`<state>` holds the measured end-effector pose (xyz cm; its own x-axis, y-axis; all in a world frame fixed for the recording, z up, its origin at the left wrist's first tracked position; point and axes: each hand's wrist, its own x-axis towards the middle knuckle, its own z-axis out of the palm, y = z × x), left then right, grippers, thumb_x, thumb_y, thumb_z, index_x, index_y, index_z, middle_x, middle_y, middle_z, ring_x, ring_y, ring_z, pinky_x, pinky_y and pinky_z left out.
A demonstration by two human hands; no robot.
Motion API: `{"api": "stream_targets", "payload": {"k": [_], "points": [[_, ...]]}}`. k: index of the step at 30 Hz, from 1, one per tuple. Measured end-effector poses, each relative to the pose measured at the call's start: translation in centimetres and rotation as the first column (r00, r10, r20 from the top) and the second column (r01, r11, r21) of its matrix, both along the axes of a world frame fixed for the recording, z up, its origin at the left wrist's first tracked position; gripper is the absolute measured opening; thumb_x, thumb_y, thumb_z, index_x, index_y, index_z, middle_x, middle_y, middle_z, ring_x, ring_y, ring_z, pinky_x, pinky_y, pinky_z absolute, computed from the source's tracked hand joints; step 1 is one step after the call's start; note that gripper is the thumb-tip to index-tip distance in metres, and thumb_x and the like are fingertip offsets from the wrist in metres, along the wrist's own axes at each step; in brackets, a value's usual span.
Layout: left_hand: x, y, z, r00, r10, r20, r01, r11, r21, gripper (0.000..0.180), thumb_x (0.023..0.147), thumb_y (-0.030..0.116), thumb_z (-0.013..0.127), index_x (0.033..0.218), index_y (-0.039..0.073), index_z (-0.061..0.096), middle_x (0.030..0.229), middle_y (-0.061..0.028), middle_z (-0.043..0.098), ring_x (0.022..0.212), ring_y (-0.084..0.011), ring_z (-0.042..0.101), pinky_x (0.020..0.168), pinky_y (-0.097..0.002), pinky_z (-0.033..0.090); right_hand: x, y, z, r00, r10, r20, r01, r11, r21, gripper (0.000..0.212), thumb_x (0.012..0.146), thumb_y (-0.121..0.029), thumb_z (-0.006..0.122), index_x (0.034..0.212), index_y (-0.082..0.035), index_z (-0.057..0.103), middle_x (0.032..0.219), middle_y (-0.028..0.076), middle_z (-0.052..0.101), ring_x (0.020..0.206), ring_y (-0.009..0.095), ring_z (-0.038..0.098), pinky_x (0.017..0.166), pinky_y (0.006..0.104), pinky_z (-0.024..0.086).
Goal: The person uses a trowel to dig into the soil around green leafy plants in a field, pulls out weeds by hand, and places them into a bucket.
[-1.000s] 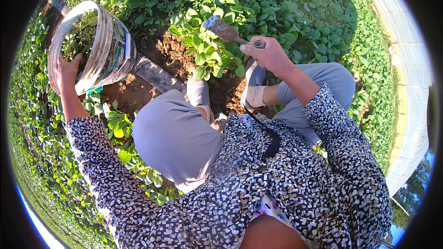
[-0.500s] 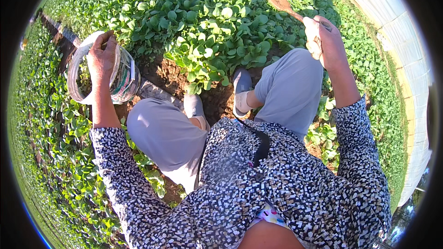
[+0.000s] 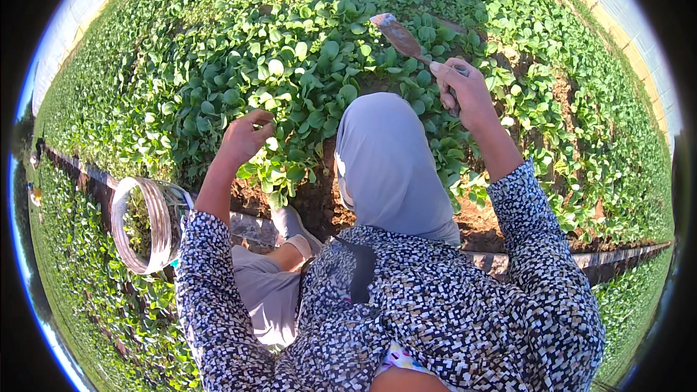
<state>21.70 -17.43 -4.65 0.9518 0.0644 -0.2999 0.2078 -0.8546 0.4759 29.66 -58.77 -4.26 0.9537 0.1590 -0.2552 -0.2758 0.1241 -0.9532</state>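
Observation:
My right hand (image 3: pixel 465 91) is closed round the handle of a small trowel (image 3: pixel 401 36). Its flat, rust-brown blade points up and left over the plants, with a pale patch at the tip. My left hand (image 3: pixel 245 136) holds nothing that I can see; its fingers are loosely bent and apart, just above the leafy green plants (image 3: pixel 287 149) in front of me. Left of my left forearm, a round container (image 3: pixel 160 225) with a thick whitish rim lies tilted, and some greenery shows through its mouth.
My bent knee in grey trousers (image 3: pixel 392 167) rises between my arms. A grey shoe (image 3: pixel 294 225) rests on brown soil by the plants. A dark strip (image 3: pixel 254 227) edges the bed. Pale sheeting (image 3: pixel 628 14) stands along the far right.
My left hand has left the container's rim and moved right, over the plants. The trowel, still in my right hand, is lower and further left. The view has turned and my knee has shifted.

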Motion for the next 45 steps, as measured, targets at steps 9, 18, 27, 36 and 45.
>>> {"api": "stream_targets", "payload": {"k": [9,18,27,36,45], "points": [[-5.6,5.1,-20.4,0.872,0.457,-0.177,-0.49,0.817,-0.303,0.03,0.087,0.012,0.055,0.114,0.001,0.063,0.077,-0.0003,0.06,0.064,-0.0097,0.053,0.056,-0.0254,0.046,-5.4,-2.1,-8.2,0.954,0.032,-0.298,-0.08,0.986,-0.148,0.033,0.086,-0.025,0.069,0.065,-0.011,0.048,0.054,-0.005,0.042,0.038,0.005,0.035,0.035,0.023,0.023],[-5.0,0.9,-21.5,0.9,0.34,-0.275,-0.378,0.921,-0.099,0.033,0.084,0.017,0.051,0.111,0.005,0.066,0.104,-0.0209,0.067,0.093,-0.0377,0.063,0.082,-0.0403,0.05,-2.3,5.1,-8.7,0.682,0.519,-0.515,-0.503,0.844,0.185,0.023,0.084,-0.015,0.066,0.068,-0.01,0.05,0.063,-0.003,0.048,0.049,0.004,0.037,0.042,0.0219,0.025],[-13.0,-8.8,-16.3,0.975,-0.216,-0.04,0.219,0.973,0.068,0.045,0.081,0.01,0.055,0.125,0.018,0.06,0.124,-0.0109,0.059,0.118,-0.0313,0.053,0.099,-0.0504,0.04,-1.3,8.7,-8.7,0.377,0.75,-0.544,-0.597,0.645,0.476,0.026,0.083,-0.018,0.064,0.064,-0.008,0.05,0.058,0.001,0.048,0.04,0.006,0.033,0.038,0.0235,0.023],[-15.3,-9.7,-15.5,0.941,-0.271,-0.202,0.297,0.948,0.114,0.044,0.074,0.011,0.06,0.119,0.016,0.061,0.131,-0.0117,0.051,0.127,-0.0393,0.041,0.1,-0.0635,0.029,-3.1,10.4,-12.0,0.635,0.743,-0.21,-0.771,0.597,-0.22,0.027,0.086,-0.019,0.068,0.067,-0.009,0.053,0.059,-0.007,0.044,0.048,0.002,0.033,0.042,0.0214,0.023],[-16.0,-8.4,-15.2,0.974,-0.219,0.063,0.217,0.975,0.04,0.023,0.072,0.011,0.065,0.096,0.011,0.064,0.109,-0.0051,0.061,0.113,-0.0267,0.052,0.1,-0.0544,0.033,-3.8,8.7,-8.9,0.726,0.543,-0.422,-0.659,0.725,-0.199,0.028,0.086,-0.019,0.067,0.065,-0.006,0.054,0.058,-0.008,0.039,0.055,0.002,0.034,0.049,0.0228,0.028]]}}
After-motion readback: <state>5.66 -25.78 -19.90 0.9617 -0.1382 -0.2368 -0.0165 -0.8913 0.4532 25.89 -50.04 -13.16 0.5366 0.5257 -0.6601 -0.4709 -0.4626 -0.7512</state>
